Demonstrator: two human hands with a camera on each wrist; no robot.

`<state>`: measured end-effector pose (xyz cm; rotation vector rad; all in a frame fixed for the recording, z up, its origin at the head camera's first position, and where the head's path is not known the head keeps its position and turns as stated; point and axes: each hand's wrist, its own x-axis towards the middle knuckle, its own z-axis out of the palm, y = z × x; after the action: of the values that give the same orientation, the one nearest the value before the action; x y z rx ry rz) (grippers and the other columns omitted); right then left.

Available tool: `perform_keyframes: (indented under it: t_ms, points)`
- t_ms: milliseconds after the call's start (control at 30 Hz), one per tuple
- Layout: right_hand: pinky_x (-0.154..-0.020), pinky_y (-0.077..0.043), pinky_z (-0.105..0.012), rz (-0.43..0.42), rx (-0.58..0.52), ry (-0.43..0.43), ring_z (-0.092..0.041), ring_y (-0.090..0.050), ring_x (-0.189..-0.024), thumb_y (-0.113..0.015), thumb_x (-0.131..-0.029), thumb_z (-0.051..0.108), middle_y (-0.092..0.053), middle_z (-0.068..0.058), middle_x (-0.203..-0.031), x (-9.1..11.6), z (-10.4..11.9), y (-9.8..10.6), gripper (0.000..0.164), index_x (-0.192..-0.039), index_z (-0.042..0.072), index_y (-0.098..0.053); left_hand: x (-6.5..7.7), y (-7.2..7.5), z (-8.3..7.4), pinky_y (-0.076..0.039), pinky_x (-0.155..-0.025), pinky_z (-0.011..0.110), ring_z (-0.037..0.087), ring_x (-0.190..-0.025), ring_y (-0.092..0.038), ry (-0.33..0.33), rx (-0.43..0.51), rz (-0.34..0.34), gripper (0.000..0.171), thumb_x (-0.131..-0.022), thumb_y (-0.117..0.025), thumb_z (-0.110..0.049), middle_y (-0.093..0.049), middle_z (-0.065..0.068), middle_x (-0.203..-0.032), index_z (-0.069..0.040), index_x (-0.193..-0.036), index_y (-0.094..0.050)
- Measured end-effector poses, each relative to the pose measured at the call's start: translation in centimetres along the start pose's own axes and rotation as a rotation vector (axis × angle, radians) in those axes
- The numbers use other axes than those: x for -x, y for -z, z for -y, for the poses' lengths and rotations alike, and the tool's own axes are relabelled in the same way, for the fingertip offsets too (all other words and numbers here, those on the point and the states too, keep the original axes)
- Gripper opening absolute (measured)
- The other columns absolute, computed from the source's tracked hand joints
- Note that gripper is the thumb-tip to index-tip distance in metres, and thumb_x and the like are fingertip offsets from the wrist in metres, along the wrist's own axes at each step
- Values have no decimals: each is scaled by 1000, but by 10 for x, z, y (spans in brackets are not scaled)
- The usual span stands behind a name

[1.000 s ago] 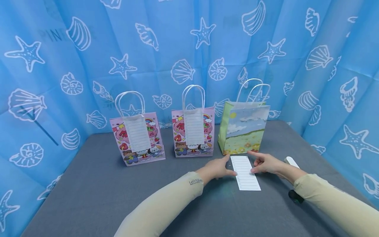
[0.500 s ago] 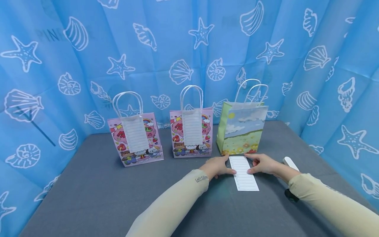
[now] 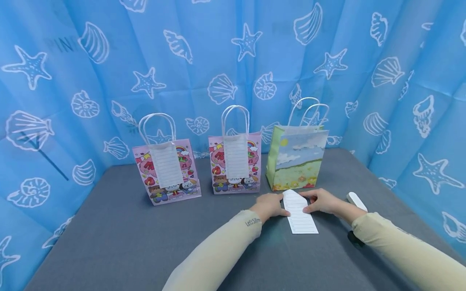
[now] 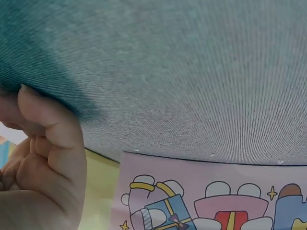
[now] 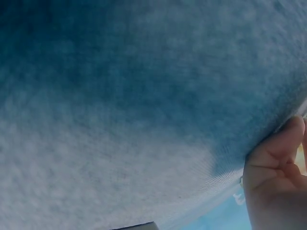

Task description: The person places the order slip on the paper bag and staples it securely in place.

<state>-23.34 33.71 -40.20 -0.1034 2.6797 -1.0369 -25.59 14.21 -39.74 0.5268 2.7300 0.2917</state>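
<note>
A white lined paper slip (image 3: 301,220) lies lengthwise on the grey cloth, its far end bent up into a blunt point. My left hand (image 3: 268,205) pinches its left edge, thumb on the lined face. From the other side my right hand (image 3: 323,201) pinches the right edge, thumb and index finger at the margin. Just behind the slip stands a green paper bag (image 3: 300,165) with a meadow print. In the left wrist view the left hand (image 4: 53,153) has bent fingers; the right wrist view catches part of the right hand (image 5: 278,172).
Two pink cartoon paper bags, one in the middle (image 3: 218,188) and one at left (image 3: 156,196), each carry a lined slip on the front. A white elongated object (image 3: 356,201) lies beyond the right wrist, a dark object (image 3: 355,239) by the right sleeve. A blue curtain (image 3: 196,60) hangs behind.
Both hands have closed in on the slip's edges, the right shifting leftward from a pointing pose. The slip's far end, flat before, is now bent upward. The bags have stayed put.
</note>
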Motion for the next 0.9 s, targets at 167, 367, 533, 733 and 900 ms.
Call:
perform_keyframes:
  t_ms: [167, 367, 533, 733, 900]
  points:
    - [-59, -31, -31, -18, -14, -11, -20, -37, -64, -77, -81, 4, -45, -6, -71, -1, 5, -1, 58, -132, -11, -52, 4, 3, 0, -44, -56, 27, 16, -56, -54, -3, 140, 11, 63, -89, -68, -46, -62, -3, -126, -32, -146, -45]
    - [-58, -34, -32, -41, 27, 20, -20, -42, -65, -76, -81, 3, -49, -6, -72, 1, 4, -3, 42, -118, -9, -60, 7, 2, -6, -40, -46, 29, 16, -49, -53, -6, 487, 65, 48, -94, -66, -30, -63, 4, -69, -22, -140, -54]
    - [-57, -35, -32, -65, 62, 77, -20, -42, -64, -76, -81, 2, -49, -6, -73, 4, 5, -5, 27, -103, -5, -61, 5, 1, -8, -35, -42, 29, 14, -45, -51, 29, 602, 24, 18, -94, -65, -22, -57, 1, -59, -9, -106, -71]
    - [-56, -36, -32, -79, 51, 85, -20, -42, -63, -76, -82, 4, -48, -6, -73, 10, 8, -4, 29, -105, -5, -60, 6, -3, -7, -33, -41, 26, 12, -42, -46, 31, 639, -61, 26, -93, -66, -14, -54, 1, -56, -8, -68, -62]
    - [-58, -45, -38, -49, -84, 20, -22, -54, -72, -71, -89, 14, -59, -10, -87, 17, 14, 8, 48, -124, -11, -49, 12, -1, -7, -37, -41, 24, 11, -41, -45, -33, 678, -100, 26, -92, -68, -13, -53, 1, -56, -8, -68, -62]
